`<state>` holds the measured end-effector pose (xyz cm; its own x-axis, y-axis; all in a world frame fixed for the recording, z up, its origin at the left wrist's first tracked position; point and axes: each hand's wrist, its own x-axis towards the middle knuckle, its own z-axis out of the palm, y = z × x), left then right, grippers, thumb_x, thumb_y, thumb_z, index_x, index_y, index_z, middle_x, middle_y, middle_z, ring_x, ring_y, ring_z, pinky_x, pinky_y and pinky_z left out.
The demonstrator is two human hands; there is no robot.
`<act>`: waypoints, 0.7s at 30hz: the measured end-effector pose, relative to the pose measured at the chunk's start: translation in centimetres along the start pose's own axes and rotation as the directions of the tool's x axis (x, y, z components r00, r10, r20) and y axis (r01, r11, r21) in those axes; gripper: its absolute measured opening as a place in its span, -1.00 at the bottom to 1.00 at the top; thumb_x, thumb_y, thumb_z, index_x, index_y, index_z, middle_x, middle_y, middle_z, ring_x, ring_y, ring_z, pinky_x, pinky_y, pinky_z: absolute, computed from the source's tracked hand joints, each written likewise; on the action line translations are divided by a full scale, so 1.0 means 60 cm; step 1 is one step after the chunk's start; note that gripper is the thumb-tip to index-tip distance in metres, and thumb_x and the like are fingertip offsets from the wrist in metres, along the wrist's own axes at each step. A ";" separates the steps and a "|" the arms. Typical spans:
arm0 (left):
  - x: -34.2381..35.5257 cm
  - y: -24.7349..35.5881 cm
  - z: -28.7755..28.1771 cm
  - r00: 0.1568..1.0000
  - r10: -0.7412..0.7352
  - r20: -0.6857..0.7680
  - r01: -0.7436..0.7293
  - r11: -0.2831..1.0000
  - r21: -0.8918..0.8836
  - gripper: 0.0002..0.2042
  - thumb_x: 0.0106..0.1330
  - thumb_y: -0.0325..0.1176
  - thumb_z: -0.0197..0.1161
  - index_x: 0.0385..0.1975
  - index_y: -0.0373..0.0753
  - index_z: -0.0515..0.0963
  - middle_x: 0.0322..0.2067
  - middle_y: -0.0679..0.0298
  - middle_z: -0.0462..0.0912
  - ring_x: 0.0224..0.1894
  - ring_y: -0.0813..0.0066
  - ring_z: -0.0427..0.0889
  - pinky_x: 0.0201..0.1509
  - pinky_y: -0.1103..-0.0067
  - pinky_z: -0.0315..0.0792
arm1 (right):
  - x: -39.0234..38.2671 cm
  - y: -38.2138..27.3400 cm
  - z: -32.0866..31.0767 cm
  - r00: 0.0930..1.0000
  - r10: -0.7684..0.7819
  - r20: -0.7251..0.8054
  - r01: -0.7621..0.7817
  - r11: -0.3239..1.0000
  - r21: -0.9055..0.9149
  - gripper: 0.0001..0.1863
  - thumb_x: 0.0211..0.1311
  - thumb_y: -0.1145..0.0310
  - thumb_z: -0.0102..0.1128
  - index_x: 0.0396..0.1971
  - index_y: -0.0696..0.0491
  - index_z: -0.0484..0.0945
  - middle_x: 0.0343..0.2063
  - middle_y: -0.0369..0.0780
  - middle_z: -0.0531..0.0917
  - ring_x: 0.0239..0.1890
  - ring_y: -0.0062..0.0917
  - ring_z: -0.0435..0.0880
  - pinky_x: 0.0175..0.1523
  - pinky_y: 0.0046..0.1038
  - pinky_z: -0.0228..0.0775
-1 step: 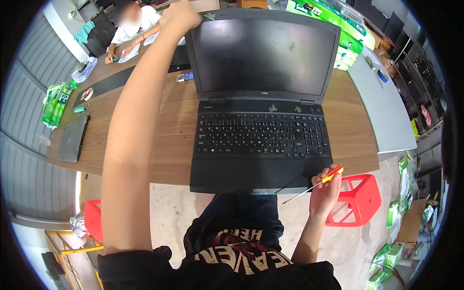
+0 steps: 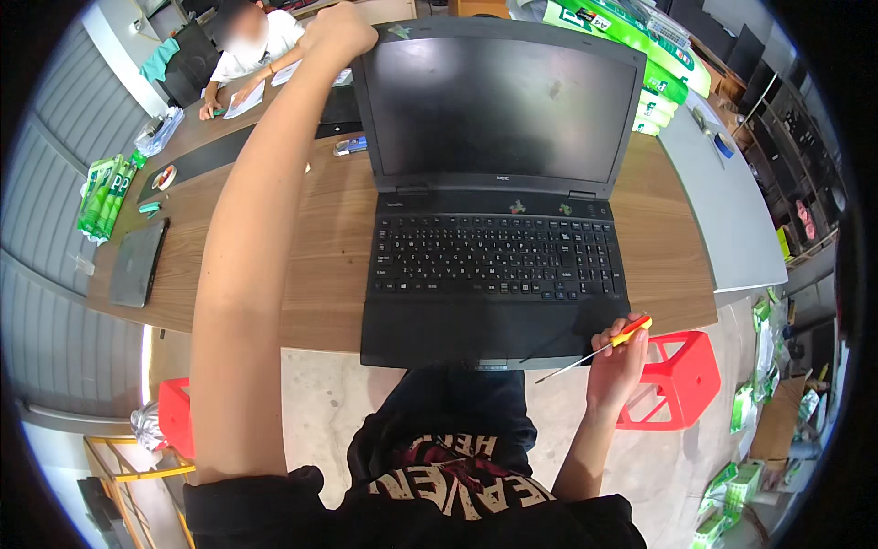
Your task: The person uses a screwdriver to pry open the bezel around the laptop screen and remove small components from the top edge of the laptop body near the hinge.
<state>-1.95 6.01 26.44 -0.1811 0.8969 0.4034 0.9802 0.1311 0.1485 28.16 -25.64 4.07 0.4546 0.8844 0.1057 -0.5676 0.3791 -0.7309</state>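
A large black laptop (image 2: 485, 329) stands unfolded on the wooden table, its front edge jutting past the table edge toward me. Its lid (image 2: 498, 110) is raised and the screen is dark. My left arm stretches far forward, and my left hand (image 2: 342, 33) is closed at the lid's upper left corner; its fingers are largely hidden. Over the laptop's front right corner, my right hand (image 2: 617, 366) grips a screwdriver (image 2: 629, 331) by its red and yellow handle. The thin metal shaft points down and left, its tip in front of the palm rest.
Across the table (image 2: 320, 265) a person in white (image 2: 265, 41) sits with papers. A closed laptop (image 2: 139, 263) and green packs (image 2: 108, 197) lie left. Green paper packs (image 2: 663, 87) are stacked behind right. A red stool (image 2: 681, 380) stands right, beside a grey table (image 2: 722, 210).
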 end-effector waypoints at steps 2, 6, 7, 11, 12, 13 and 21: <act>0.039 -0.056 0.021 0.988 0.102 0.112 -0.083 0.983 -0.167 -0.65 -0.01 -0.17 0.16 -0.33 -0.30 0.63 -0.50 0.13 0.66 -0.32 0.27 0.67 -0.22 0.46 0.52 | 0.009 0.000 0.010 1.000 -0.008 0.006 0.008 1.000 0.017 -0.74 0.42 0.22 -0.15 -0.06 0.06 0.32 -0.40 -0.24 0.44 -0.50 -0.67 0.32 -0.33 -0.57 0.19; 0.026 -0.096 0.045 0.928 0.259 0.269 -0.061 0.816 -0.575 -0.66 0.03 -0.35 0.13 -0.18 -0.30 0.59 -0.27 0.20 0.64 -0.20 0.51 0.60 -0.14 0.62 0.49 | 0.057 -0.020 0.047 0.994 0.054 0.090 -0.059 0.997 0.053 -0.85 0.36 0.34 -0.03 -0.17 0.05 0.32 -0.27 -0.19 0.47 -0.28 -0.49 0.55 -0.19 -0.49 0.47; 0.007 -0.096 0.055 0.928 0.288 0.234 -0.014 0.658 -0.753 -0.63 0.12 -0.34 0.13 -0.06 -0.31 0.50 -0.23 0.25 0.58 -0.16 0.53 0.55 -0.09 0.58 0.48 | 0.073 -0.023 0.061 0.987 0.082 0.140 -0.089 0.995 0.040 -0.87 0.33 0.39 -0.01 -0.19 0.05 0.32 -0.22 -0.15 0.48 -0.20 -0.44 0.58 -0.13 -0.46 0.49; -0.021 -0.126 0.088 0.947 0.270 0.174 0.161 0.072 -0.984 -0.57 0.27 -0.29 0.20 0.11 -0.27 0.37 -0.06 0.31 0.46 -0.03 0.52 0.43 0.07 0.49 0.38 | 0.128 -0.010 0.181 0.944 0.175 0.278 -0.150 0.983 -0.110 -0.83 0.22 0.58 -0.01 -0.22 0.06 0.31 -0.07 -0.06 0.48 -0.11 -0.36 0.62 -0.13 -0.48 0.52; -0.034 -0.115 0.102 0.956 0.243 0.166 0.167 0.018 -0.986 -0.57 0.29 -0.28 0.18 0.12 -0.28 0.35 -0.04 0.32 0.47 -0.03 0.53 0.44 0.09 0.50 0.34 | 0.139 -0.002 0.212 0.916 0.212 0.342 -0.139 0.964 -0.225 -0.81 0.21 0.60 -0.02 -0.20 0.08 0.30 -0.04 -0.05 0.48 -0.15 -0.38 0.63 -0.21 -0.54 0.52; -0.040 -0.106 0.123 0.966 0.210 0.151 0.155 -0.001 -0.988 -0.61 0.31 -0.29 0.14 0.10 -0.27 0.38 -0.05 0.31 0.51 -0.03 0.55 0.45 0.06 0.53 0.35 | 0.150 0.006 0.242 0.880 0.250 0.403 -0.134 0.946 -0.295 -0.75 0.20 0.61 -0.04 -0.12 0.09 0.30 -0.08 -0.08 0.49 -0.22 -0.45 0.62 -0.30 -0.60 0.46; -0.056 -0.076 0.160 0.992 0.127 -0.024 0.003 -0.211 -0.978 -0.70 0.39 -0.40 0.01 0.07 -0.36 0.36 -0.15 0.19 0.60 -0.13 0.57 0.55 -0.06 0.65 0.41 | 0.226 0.106 0.434 0.794 0.204 0.572 0.318 0.664 -0.677 -0.60 0.21 0.59 -0.07 0.08 0.13 0.39 -0.48 -0.25 0.51 -0.53 -0.64 0.49 -0.43 -0.60 0.35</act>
<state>-5.05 6.46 15.75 -0.0573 0.8960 0.4403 -0.2855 -0.4373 0.8528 12.84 -4.14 18.44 -0.1475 0.9355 0.3210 0.2328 0.3482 -0.9080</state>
